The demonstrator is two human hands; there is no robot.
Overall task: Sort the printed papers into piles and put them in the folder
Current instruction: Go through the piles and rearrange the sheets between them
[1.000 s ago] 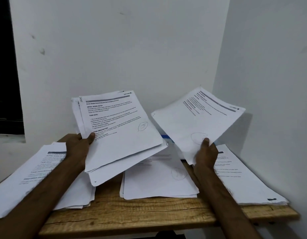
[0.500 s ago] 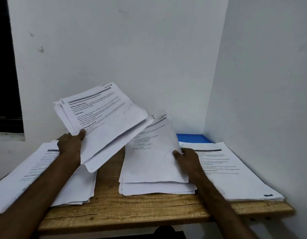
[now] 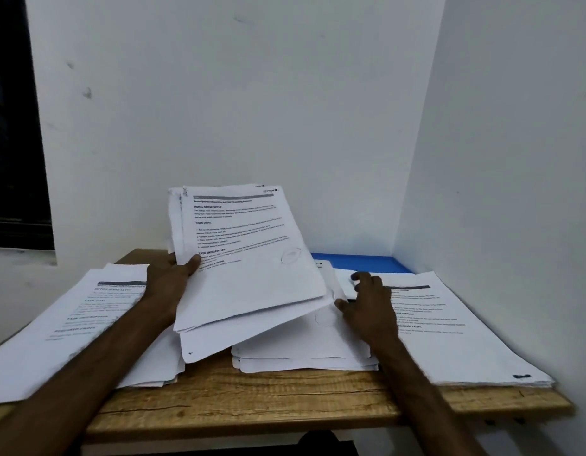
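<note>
Wooden desk point(image 3: 252, 399) set into a corner of white wall point(image 3: 252, 93). Dark window point(image 3: 12, 126) at far left.

Left hand point(image 3: 171, 278): clamped on the left edge of a held sheaf point(image 3: 252, 284) of printed papers. Thumb lies on the front sheet; the other fingers are behind the sheaf, out of sight. The sheaf is off the desk and tilted, top edge away from the person. Its lower corner hangs over the gap between the left and middle piles. Front sheet faces the camera. The headings "INITIAL SCENE SETUP", "TASK GOAL" and "TASK DESCRIPTION" are legible; the body text is too small to read. A pen-drawn oval sits near its right edge.

Right hand point(image 3: 367, 304): palm down at the right side of the middle pile point(image 3: 301, 353), fingers apart and only loosely bent, gripping nothing. The thumb touches the pile's top sheet. The fingertips reach toward the far end, where this pile meets the right pile point(image 3: 466, 330).

Piles on the desk:
- Left pile point(image 3: 71, 324): printed side up, overhangs the desk's left front. The left forearm crosses above it.
- Middle pile: what shows of the top sheet is mostly blank, with a faint drawn circle beside the thumb. Its left part is hidden under the held sheaf.
- Right pile: printed side up, close to the right wall, with a dark mark at its near right corner.

Blue folder point(image 3: 360, 261): lies flat at the back right of the desk, in the corner. Only a strip shows; its near edge is covered by the middle and right piles.
</note>
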